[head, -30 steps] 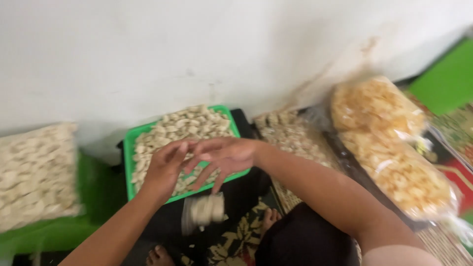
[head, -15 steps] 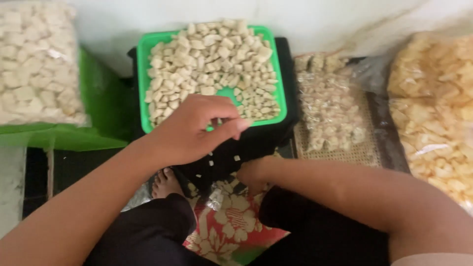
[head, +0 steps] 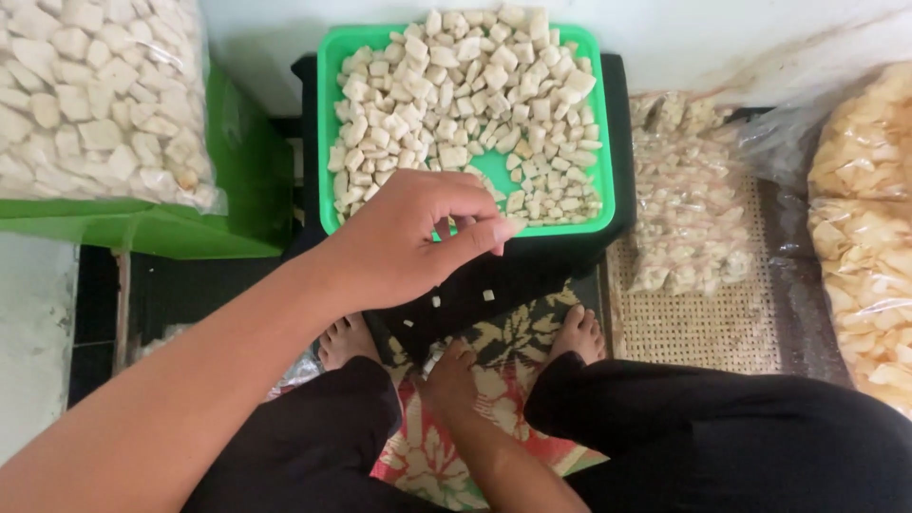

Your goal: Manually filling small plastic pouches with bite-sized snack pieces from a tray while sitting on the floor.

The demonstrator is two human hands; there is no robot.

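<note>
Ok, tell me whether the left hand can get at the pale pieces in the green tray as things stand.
Probably yes. The left hand hovers right over the near rim of the green tray, fingers curled, and nothing lies between it and the pale pieces heaped uncovered inside.

Green tray (head: 331, 114) heaped with pale cracker pieces (head: 456, 95), set on black stand (head: 608, 237). Left hand (head: 408, 242) over tray's near edge, fingers (head: 484, 228) pinched together. Right hand (head: 451, 380) lowered between bare feet on floral mat (head: 503, 332). Clear bags of crackers (head: 85, 95) left and right
</note>
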